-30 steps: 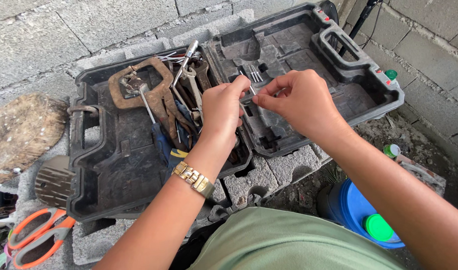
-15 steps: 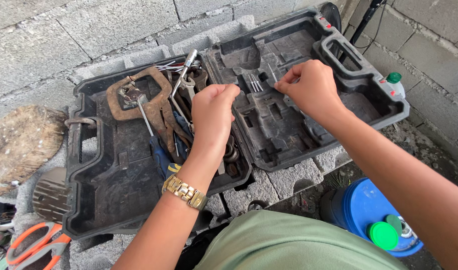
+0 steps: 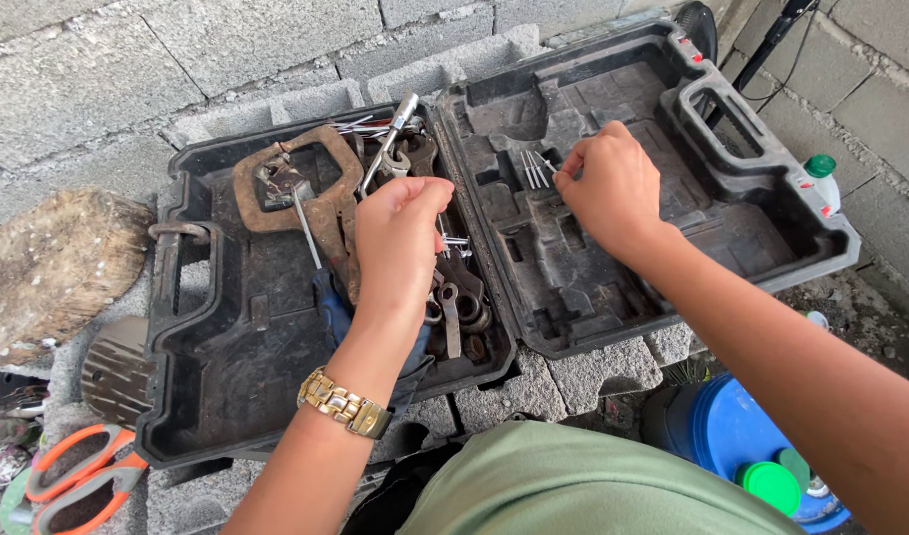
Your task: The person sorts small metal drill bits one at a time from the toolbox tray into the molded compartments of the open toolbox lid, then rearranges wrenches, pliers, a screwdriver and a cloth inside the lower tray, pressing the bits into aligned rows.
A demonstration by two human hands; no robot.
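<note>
An open black tool case (image 3: 197, 396) rests on concrete blocks. Its left half holds a rusty locking clamp (image 3: 321, 188), wrenches (image 3: 453, 307) and a blue-handled screwdriver (image 3: 328, 297). My left hand (image 3: 400, 233) hovers over these tools, curled closed, with short metal pin ends (image 3: 455, 241) sticking out beside the fingers. My right hand (image 3: 608, 183) reaches into the moulded lid half (image 3: 732, 213) and pinches a thin metal pin (image 3: 550, 161) against a small row of similar pins (image 3: 532, 170) lying in a recess.
Orange-handled snips (image 3: 73, 481) lie at the lower left near a wood stump (image 3: 48, 263). A blue bucket with green caps (image 3: 732, 441) stands at the lower right. A white bottle with a green cap (image 3: 821, 176) sits beside the case. A block wall (image 3: 127, 69) runs behind.
My hands have parted. The right hand carried the thin pin up into the lid to the row of pins, and the left hand drew back over the tools, fingers curled.
</note>
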